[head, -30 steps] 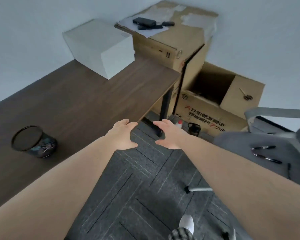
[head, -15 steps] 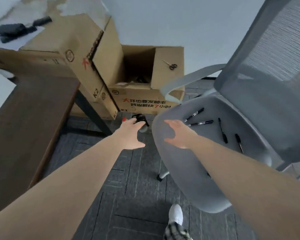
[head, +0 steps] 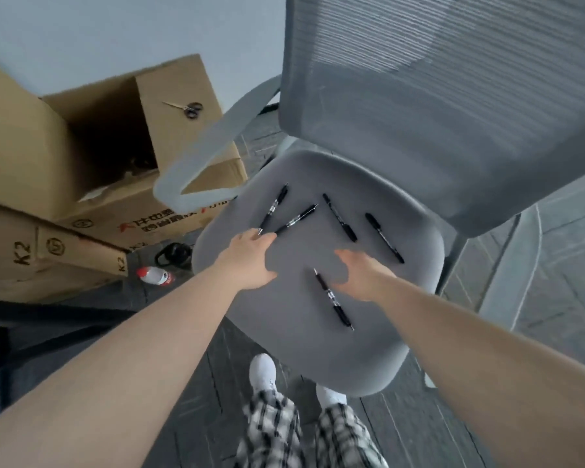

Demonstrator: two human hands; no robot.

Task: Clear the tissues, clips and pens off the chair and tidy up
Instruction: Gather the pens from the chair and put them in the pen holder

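A person stands over a grey office chair [head: 318, 332], both bare arms stretched toward its padded seat, in the head camera's single view. Five black pens lie scattered on the cushion, each slim and dark with a paler band near the middle.

The first pen [head: 273, 208], at about 11 o'clock on the seat, runs from 1 o'clock down to 7 o'clock, its lower tip touching the fingers of the left hand [head: 250, 261]. The second pen [head: 296, 219], just beside it, slants from 2 o'clock to 8 o'clock, and its lower end also meets those fingertips, so the two form a narrow V. The third pen [head: 339, 217], near the seat's middle rear, lies from 11 o'clock to 5 o'clock. The fourth pen [head: 384, 237], at 2 o'clock on the seat, lies nearly parallel to it. The fifth pen [head: 333, 299], nearer the front edge, points its fine tip toward 11 o'clock and passes just beside the right hand [head: 362, 275].

Both grips are apart: the left hand's fingers are spread low over the cushion, the right hand's fingers are loosely curved, and neither holds anything.

At 9 o'clock from the chair stand stacked cardboard boxes [head: 41, 170], with scissors [head: 188, 109] resting on one flap. A small bottle [head: 154, 275] lies on the dark carpet [head: 537, 332] below.
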